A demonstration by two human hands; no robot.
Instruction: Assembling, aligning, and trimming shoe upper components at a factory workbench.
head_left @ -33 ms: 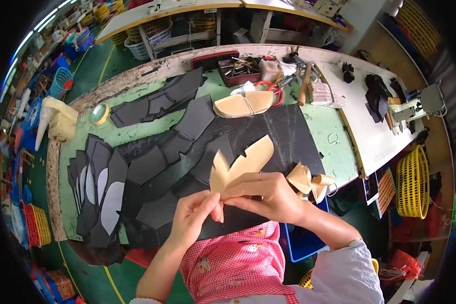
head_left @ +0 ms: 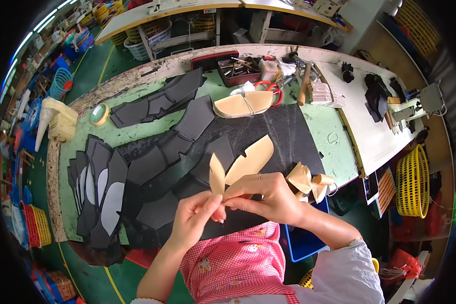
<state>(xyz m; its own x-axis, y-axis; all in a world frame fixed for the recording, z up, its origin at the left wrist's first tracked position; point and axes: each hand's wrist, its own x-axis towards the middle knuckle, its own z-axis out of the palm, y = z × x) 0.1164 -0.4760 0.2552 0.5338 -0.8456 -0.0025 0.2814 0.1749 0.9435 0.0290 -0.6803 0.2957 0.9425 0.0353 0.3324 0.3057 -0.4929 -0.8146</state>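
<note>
My left hand (head_left: 193, 217) pinches the lower end of a narrow beige leaf-shaped piece (head_left: 217, 173), thin like sheet lining. My right hand (head_left: 268, 196), a ring on one finger, is closed on a larger beige notched piece (head_left: 253, 158) beside it. The two spread apart in a V above my fingers; whether they join at the bottom is hidden. Both hands hover over a black work mat (head_left: 283, 131). Beneath and left of them lie dark grey cut panels (head_left: 159, 213). Curled beige pieces (head_left: 300, 177) rest right of my right hand.
A tied beige stack (head_left: 243, 105), red-handled scissors (head_left: 274, 90), a tool box (head_left: 234, 73) and a hammer (head_left: 305, 85) stand at the back. Dark panels with grey patches (head_left: 111, 207) lie left, near a tape roll (head_left: 100, 114). A blue bin (head_left: 298, 244) sits below the table's right edge.
The narrow beige piece has turned more upright and looks slimmer, with a wider gap to the larger piece. My left hand has shifted very slightly; the right stays nearly still.
</note>
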